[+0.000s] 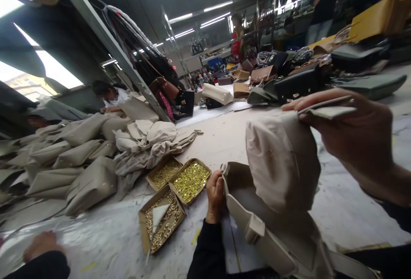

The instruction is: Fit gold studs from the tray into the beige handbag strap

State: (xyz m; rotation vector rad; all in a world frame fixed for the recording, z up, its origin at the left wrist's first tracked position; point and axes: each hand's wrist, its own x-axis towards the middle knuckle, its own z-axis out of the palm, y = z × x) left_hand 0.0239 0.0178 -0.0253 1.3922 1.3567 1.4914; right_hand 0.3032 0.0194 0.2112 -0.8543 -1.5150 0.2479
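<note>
The left hand (215,195) gripped the rim of a beige bag (239,210) at its ten o'clock side, just beside a metal ring (222,168). The right hand (362,133), raised at about two o'clock of the bag, pinched a folded edge of pale fabric between thumb and fingers. Below that pinch a beige lining (282,163) bulged upward at the bag's twelve o'clock, above its open mouth. The bag was tilted over the pale surface (221,131).

At nine to ten o'clock of the bag, three brown trays (143,232) stood close together. One held bright gold bits (189,180); the nearest held darker gold bits (167,234), with a white triangular piece (159,215) and a thin rod lying across them. Farther out, toward ten o'clock, lay a heap of beige bags (91,180), and at nine o'clock another person's hand (43,244), blurred, reached from a dark sleeve; whether it held anything could not be told.

Beyond, at twelve to one o'clock, black, brown and grey-green bags (298,82) crowded the far surface, near a mustard bag (374,19). A person in white (122,97) sat at ten o'clock
</note>
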